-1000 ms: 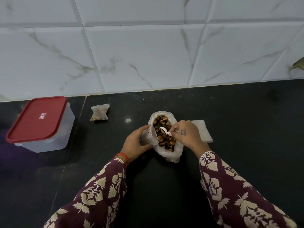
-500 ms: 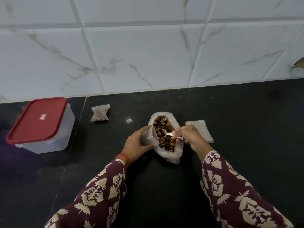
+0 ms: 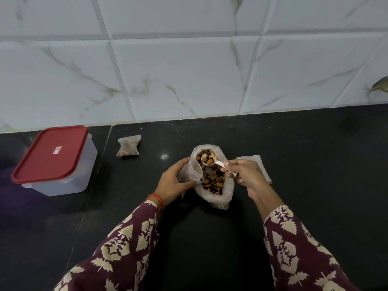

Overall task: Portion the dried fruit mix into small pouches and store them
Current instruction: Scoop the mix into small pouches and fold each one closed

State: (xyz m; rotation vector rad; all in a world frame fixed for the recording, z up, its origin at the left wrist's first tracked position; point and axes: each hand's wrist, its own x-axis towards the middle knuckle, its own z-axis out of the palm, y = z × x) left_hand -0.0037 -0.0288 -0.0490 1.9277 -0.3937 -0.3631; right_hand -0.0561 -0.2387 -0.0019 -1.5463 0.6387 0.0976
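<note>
An open plastic bag of dried fruit mix [image 3: 214,181] stands on the black counter. My left hand [image 3: 173,181] grips a small clear pouch [image 3: 192,171], held open against the bag's left rim. My right hand [image 3: 244,175] pinches the handle of a white spoon [image 3: 211,160] whose bowl, loaded with fruit pieces, hovers over the far end of the bag next to the pouch mouth. A filled small pouch [image 3: 128,145] lies on the counter to the left.
A clear storage box with a shut red lid [image 3: 51,159] stands at the left. A flat stack of unfilled pouches [image 3: 257,164] lies behind my right hand. A white marble-tiled wall [image 3: 189,70] rises at the back of the counter [image 3: 315,164].
My right hand has drawn back to the right and turned, lifting the spoon out of the mix with a load of fruit. The left hand and pouch have hardly moved.
</note>
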